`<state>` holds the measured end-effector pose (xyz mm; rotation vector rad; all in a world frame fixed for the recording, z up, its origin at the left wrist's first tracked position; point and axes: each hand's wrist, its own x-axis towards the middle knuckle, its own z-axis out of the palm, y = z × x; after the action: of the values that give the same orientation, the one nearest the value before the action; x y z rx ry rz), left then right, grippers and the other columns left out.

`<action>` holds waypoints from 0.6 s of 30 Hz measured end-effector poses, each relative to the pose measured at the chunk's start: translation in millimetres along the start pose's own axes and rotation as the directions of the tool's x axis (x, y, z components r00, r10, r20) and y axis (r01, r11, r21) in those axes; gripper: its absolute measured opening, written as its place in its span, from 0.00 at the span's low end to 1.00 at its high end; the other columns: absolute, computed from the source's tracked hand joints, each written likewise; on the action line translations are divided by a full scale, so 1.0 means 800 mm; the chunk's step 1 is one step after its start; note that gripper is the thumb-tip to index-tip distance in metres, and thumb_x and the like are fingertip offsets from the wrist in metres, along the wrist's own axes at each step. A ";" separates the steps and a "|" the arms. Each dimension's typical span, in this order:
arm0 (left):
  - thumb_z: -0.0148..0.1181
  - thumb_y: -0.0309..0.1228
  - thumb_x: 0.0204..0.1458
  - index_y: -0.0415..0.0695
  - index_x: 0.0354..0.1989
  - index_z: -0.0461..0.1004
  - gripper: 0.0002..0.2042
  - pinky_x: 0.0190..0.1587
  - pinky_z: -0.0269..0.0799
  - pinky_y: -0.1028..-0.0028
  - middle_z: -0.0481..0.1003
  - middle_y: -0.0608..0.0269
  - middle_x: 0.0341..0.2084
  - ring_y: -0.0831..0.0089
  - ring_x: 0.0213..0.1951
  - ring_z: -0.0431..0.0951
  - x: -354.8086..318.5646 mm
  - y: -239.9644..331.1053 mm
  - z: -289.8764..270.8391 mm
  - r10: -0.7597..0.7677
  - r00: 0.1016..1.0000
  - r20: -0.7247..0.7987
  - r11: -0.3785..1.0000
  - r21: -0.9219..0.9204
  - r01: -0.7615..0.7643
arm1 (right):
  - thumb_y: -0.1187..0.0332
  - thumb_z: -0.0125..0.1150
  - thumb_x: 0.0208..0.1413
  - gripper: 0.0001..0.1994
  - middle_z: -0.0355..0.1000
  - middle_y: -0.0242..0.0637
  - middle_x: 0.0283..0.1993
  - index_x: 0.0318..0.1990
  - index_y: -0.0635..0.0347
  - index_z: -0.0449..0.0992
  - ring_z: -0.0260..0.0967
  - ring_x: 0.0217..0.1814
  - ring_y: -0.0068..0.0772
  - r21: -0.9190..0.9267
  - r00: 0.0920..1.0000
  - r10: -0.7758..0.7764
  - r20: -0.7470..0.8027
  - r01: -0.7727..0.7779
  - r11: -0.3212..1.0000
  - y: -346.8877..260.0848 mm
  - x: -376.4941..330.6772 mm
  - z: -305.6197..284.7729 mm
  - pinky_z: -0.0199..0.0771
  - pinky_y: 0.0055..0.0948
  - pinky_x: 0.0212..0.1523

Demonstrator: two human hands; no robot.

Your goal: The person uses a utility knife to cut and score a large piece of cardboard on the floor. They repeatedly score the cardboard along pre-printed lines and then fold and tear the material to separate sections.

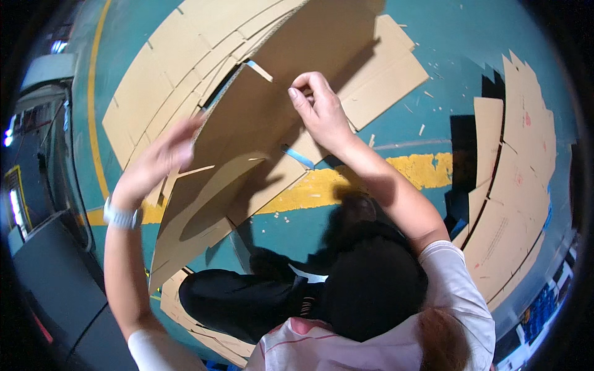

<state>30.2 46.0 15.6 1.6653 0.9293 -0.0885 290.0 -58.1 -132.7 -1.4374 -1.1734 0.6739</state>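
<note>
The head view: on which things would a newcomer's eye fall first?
Probably the large tilted cardboard sheet, left of centre, between the left hand and the right hand. Next come the wide yellow stripe across the green floor and the cardboard stack at far right.

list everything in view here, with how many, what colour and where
raised cardboard sheet: one, brown, slanting between the hands
slotted cardboard: several layers, tan, upper left
flat cardboard: at least one, tan, on the floor beyond the right hand
cardboard stack: several layers, tan, far right
lower cardboard: at least one, tan, lower left
scraps: many, pale, on the floor
floor: one, green, beneath everything
floor lines: at least two, yellow, left and centre
bulky object: one, dark grey, left edge
wristband: one, pale, left wrist
trousers: one pair, black, bottom
left hand: one, bare, blurred, by the sheet's left edge
right hand: one, bare, fingers curled, over the sheet
</note>
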 end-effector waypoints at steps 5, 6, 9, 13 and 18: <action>0.58 0.54 0.48 0.42 0.59 0.65 0.34 0.57 0.61 0.71 0.70 0.55 0.51 0.69 0.52 0.69 0.098 0.003 0.020 -0.225 0.971 -0.078 0.973 0.038 0.228 | 0.71 0.55 0.56 0.13 0.61 0.51 0.45 0.45 0.66 0.60 0.71 0.38 0.48 0.055 0.994 0.055 0.097 -0.060 0.997 0.009 0.014 0.020 0.70 0.41 0.42; 0.58 0.54 0.48 0.41 0.57 0.67 0.34 0.56 0.62 0.71 0.71 0.55 0.48 0.70 0.50 0.69 0.105 0.029 0.030 -0.190 0.981 0.020 0.979 -0.069 0.191 | 0.71 0.55 0.55 0.14 0.61 0.52 0.45 0.45 0.66 0.60 0.70 0.40 0.50 0.022 0.995 0.060 0.086 -0.062 0.998 0.013 0.009 0.021 0.69 0.42 0.43; 0.57 0.52 0.49 0.42 0.53 0.71 0.30 0.52 0.64 0.73 0.74 0.59 0.42 0.72 0.45 0.70 0.116 0.049 0.041 -0.157 0.986 0.048 0.985 -0.063 0.160 | 0.71 0.56 0.53 0.15 0.60 0.54 0.46 0.45 0.67 0.60 0.64 0.49 0.59 -0.007 0.993 0.078 0.091 -0.077 0.997 0.016 0.011 0.014 0.65 0.46 0.49; 0.57 0.50 0.50 0.45 0.52 0.72 0.26 0.49 0.64 0.75 0.74 0.62 0.39 0.74 0.43 0.70 0.115 0.057 0.046 -0.074 0.997 0.034 0.995 -0.061 0.076 | 0.72 0.56 0.53 0.15 0.60 0.54 0.46 0.45 0.67 0.60 0.64 0.48 0.57 0.064 0.994 0.056 0.089 -0.062 0.996 0.020 0.009 0.017 0.66 0.45 0.49; 0.56 0.49 0.50 0.45 0.53 0.72 0.26 0.49 0.66 0.73 0.75 0.61 0.38 0.73 0.42 0.72 0.118 0.065 0.046 -0.039 0.997 0.069 0.997 0.076 0.034 | 0.71 0.56 0.53 0.15 0.60 0.53 0.45 0.44 0.67 0.60 0.64 0.48 0.58 0.083 0.993 0.065 0.102 -0.073 0.994 0.022 0.007 0.013 0.65 0.45 0.48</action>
<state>141.2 62.9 -3.4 1.7031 0.9124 -0.2080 287.8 -47.2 -150.4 -1.3901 -1.1605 0.8426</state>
